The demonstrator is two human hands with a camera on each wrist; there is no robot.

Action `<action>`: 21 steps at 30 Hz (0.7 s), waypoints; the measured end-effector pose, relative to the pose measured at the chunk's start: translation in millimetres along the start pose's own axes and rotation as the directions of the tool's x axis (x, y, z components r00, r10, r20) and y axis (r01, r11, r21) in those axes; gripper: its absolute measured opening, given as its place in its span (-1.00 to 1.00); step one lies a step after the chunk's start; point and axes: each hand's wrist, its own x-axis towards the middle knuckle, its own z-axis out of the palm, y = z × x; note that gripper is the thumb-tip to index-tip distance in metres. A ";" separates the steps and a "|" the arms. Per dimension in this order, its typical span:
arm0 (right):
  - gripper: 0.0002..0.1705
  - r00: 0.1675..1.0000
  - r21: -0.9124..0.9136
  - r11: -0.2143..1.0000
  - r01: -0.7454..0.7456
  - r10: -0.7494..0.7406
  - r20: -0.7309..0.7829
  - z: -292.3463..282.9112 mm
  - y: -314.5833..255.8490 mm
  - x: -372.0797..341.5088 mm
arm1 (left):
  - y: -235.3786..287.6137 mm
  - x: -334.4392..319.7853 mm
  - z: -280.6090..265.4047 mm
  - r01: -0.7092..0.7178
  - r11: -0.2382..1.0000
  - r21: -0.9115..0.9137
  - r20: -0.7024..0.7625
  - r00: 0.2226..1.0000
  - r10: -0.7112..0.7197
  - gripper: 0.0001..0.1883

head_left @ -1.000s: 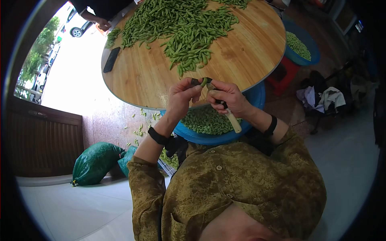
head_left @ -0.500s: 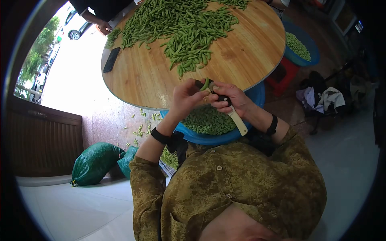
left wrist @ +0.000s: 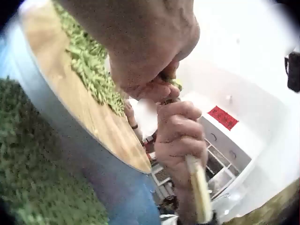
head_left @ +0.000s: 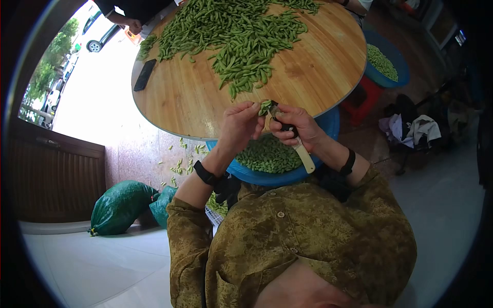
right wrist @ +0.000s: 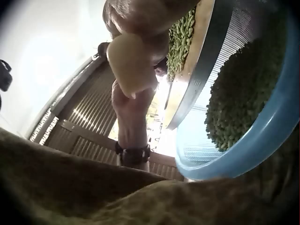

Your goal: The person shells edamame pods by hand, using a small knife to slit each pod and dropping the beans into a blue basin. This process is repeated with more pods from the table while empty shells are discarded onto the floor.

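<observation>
In the head view the left hand (head_left: 240, 122) pinches a green pod (head_left: 265, 107) between thumb and fingers, close to the table's near edge. Beside it the right hand (head_left: 298, 126) grips a tool with a pale handle (head_left: 304, 158); its tip meets the pod and is too small to make out. The left wrist view shows the right hand's fingers (left wrist: 180, 133) curled round that handle (left wrist: 200, 190). Below both hands sits a blue basin (head_left: 244, 173) holding shelled green beans (head_left: 272, 156). A large heap of pods (head_left: 241, 46) lies on the round wooden table (head_left: 318, 56).
A dark phone (head_left: 145, 75) lies at the table's left. Another blue basin (head_left: 403, 72) stands on a red stool (head_left: 365, 100) at the right. Green sacks (head_left: 123, 205) and scattered pods (head_left: 178, 167) are on the floor at the left. Other people stand at the table's far side.
The pod, earlier sticking up between the hands, now looks opened or crumpled at the left fingertips. The pale handle has swung slightly to the right since a second ago.
</observation>
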 end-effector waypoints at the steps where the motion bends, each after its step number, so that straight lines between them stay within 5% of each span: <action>1: -0.75 1.000 -0.001 1.000 -0.001 0.001 0.000 -0.9 0.3 -1.0 | -1.1 -0.6 1.9 0.042 0.999 0.000 -0.046 0.998 -0.042 -0.77; 3: -0.71 0.974 -0.551 0.829 0.095 -0.190 -0.119 -1.2 0.8 -2.0 | -5.4 -0.8 1.0 0.080 0.997 -0.002 -0.093 0.992 -0.080 -0.75; 4: -0.71 0.975 -0.550 0.830 0.094 -0.189 -0.119 0.9 1.0 -1.1 | -11.7 -0.1 -3.7 0.007 0.973 0.231 -0.100 0.995 0.016 -0.78; 5: -0.68 0.938 -0.699 0.700 0.144 -0.322 -0.130 5.2 1.4 -0.1 | -15.9 -0.5 -5.7 -0.060 0.890 0.451 -0.083 0.991 0.108 -0.80; 6: -0.64 0.886 -0.826 0.539 0.169 -0.450 -0.113 7.6 0.9 0.9 | -18.1 -1.7 -3.6 -0.061 0.890 0.451 -0.081 0.991 0.109 -0.80; 7: -0.64 0.885 -0.826 0.537 0.169 -0.451 -0.112 7.8 0.7 1.9 | -20.9 -3.6 -0.6 -0.089 0.846 0.525 -0.079 0.985 0.153 -0.79; 8: -0.66 0.855 -0.895 0.404 0.188 -0.516 -0.054 7.1 0.6 4.2 | -22.8 -5.1 1.6 -0.115 0.795 0.595 -0.076 0.977 0.199 -0.79; 9: -0.68 0.823 -0.944 0.263 0.198 -0.568 0.014 6.2 1.7 6.5 | -23.2 -6.8 3.1 -0.116 0.794 0.596 -0.079 0.976 0.202 -0.79; 15: -0.72 0.750 -0.973 -0.050 0.226 -0.628 0.207 -6.9 6.0 10.0 | -35.4 -9.5 -1.8 -0.075 0.831 0.552 -0.138 0.974 0.180 -0.81; 18: -0.76 0.746 -0.979 -0.050 0.198 -0.640 0.183 -10.8 9.8 10.8 | -41.1 -11.9 0.0 -0.108 0.805 0.583 -0.112 0.971 0.211 -0.79; 21: -0.80 0.790 -0.991 0.009 0.135 -0.605 0.102 -10.6 6.3 8.5 | -33.4 -15.7 5.1 -0.033 0.778 0.628 -0.058 0.994 0.089 -0.84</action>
